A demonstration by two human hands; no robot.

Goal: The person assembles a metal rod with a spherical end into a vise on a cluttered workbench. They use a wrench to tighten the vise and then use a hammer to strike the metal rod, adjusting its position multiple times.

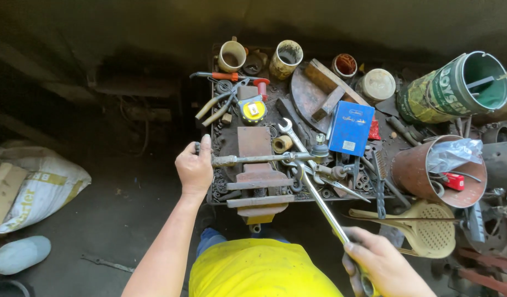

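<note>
Nearest the camera, the right hand is closed around the handle end of a long silver steel wrench, which slants up and to the left so that its head meets the right end of a long grey metal rod with a ball-joint end. Just to the left, above the person's yellow shirt, a rust-brown bench vise sits at the near edge of the cluttered dark metal workbench; the rod lies crosswise over the vise.

The left hand is wrapped around the left end of that rod, thumb pointing up, holding it firmly.

At the right a beige perforated plastic scoop lies near the right hand, and beyond it a rusty cylindrical can lies on its side with crumpled clear plastic in its mouth. A blue rectangular cardboard box rests just past the rod's right end, with a steel open-ended spanner beside it.

Farther back lie a yellow tape measure, grey pliers and a red-handled screwdriver. At the far edge stand a beige mug and a stained cream cup, and a green printed tin can lies tipped at the far right.
</note>
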